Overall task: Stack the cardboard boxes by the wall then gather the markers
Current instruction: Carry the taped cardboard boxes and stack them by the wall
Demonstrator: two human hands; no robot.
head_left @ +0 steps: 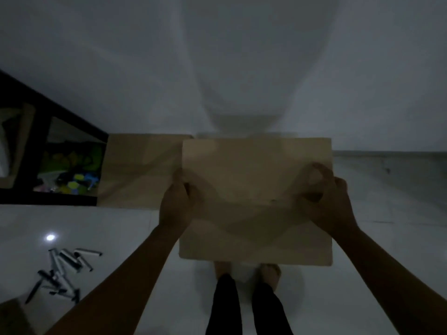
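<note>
Cardboard box (pixel 256 197), held above the floor (pixel 145 238) near the wall (pixel 217 68), sits clasped between left hand (pixel 175 204) and right hand (pixel 326 199) at opposite edges. It looks light and stiff; side holds suit it. Markers (pixel 63 272) lie scattered on the floor, left.

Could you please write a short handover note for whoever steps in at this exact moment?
Left hand and right hand grip opposite sides of a cardboard box, held in front of the wall.
A second cardboard box sits on the floor against the wall, left of the held one.
Markers lie scattered on the floor at lower left, untouched.
Done: held box carried to the wall.
Left: stack the boxes, then gather the markers.
</note>
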